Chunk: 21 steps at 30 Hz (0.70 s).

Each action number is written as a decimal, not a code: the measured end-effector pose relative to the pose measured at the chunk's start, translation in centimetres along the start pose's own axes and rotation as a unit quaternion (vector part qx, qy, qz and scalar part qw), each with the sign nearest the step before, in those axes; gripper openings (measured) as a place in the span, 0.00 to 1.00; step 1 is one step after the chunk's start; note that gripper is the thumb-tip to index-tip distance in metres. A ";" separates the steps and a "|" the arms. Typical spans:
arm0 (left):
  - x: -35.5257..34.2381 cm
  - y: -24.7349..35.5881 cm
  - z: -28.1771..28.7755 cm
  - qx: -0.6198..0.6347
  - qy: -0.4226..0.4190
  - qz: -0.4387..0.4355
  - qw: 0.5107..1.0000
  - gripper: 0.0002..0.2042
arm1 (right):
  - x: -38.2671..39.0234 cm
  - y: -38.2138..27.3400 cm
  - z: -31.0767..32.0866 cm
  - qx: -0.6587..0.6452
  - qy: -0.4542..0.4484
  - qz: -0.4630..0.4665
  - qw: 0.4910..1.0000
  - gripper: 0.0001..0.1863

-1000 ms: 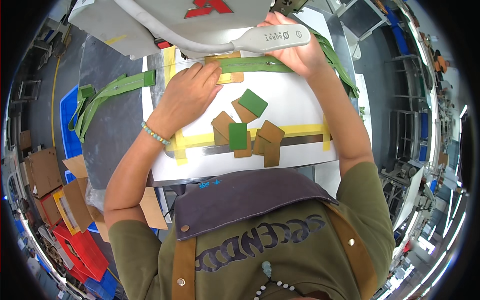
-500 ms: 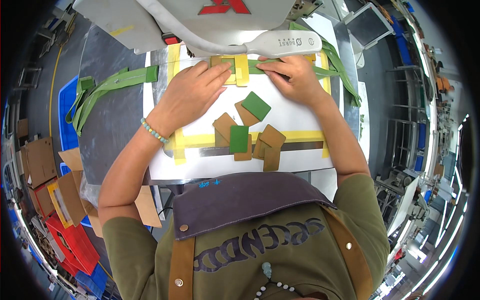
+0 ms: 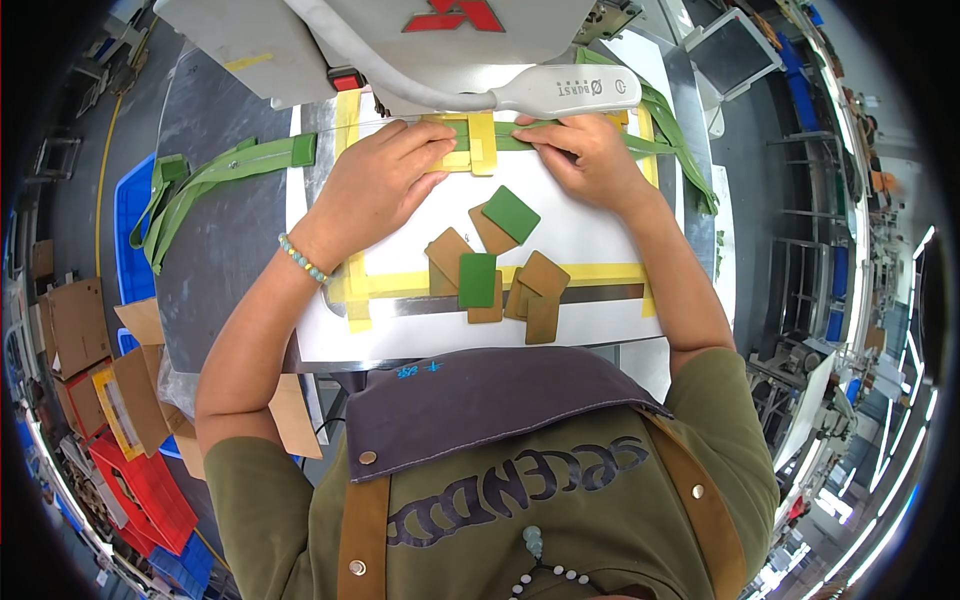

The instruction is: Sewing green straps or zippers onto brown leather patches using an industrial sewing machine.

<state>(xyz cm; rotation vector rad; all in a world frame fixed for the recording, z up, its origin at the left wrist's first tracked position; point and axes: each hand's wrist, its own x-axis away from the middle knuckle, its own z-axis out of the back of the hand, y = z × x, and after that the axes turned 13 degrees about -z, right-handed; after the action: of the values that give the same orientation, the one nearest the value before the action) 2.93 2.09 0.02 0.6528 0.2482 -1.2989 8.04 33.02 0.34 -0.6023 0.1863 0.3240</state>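
A green strap (image 3: 515, 142) runs crosswise through a yellow frame-like jig (image 3: 483, 148) below the machine head. My left hand (image 3: 385, 170) lies over the jig's left side, fingers stretched out and fingertips on its edge by the strap. My right hand (image 3: 592, 160) pinches the strap just right of the jig, thumb and forefinger together. Nearer me lie several loose rectangular pieces on the white sheet: a green piece (image 3: 511, 214) on a brown one, another green piece (image 3: 477, 280), and overlapping brown pieces (image 3: 544, 273).
A grey sewing machine (image 3: 450, 45) overhangs the work, with a white lamp (image 3: 570, 90) in front of it. Strap lengths with a zip-like line (image 3: 215, 175) trail left over the metal table (image 3: 230, 300). Yellow tape (image 3: 600, 273) borders the sheet. Cartons (image 3: 75, 320) and a red crate (image 3: 145, 490) stand left.
My left fingertips have drawn back slightly to the left on the jig, showing more of the strap. My right hand keeps its pinch; the loose pieces stay put.
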 end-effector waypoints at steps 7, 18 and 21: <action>0.0 0.0 -0.1 -0.018 -0.001 -0.017 1.000 0.15 | -0.9 -2.5 0.2 0.017 0.002 0.028 0.999 0.14; 1.0 0.8 2.0 -0.087 0.006 0.023 0.996 0.18 | -1.5 -3.4 -2.6 0.032 -0.019 0.145 0.989 0.20; 1.1 0.9 2.0 -0.068 0.001 0.020 0.997 0.20 | -1.3 -3.2 -2.7 0.037 -0.023 0.132 0.990 0.19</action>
<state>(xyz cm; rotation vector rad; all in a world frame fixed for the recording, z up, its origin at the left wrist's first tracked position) 3.67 0.14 1.32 0.5414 0.3207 -1.2313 7.72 28.58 0.17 -0.4976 0.2336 0.5834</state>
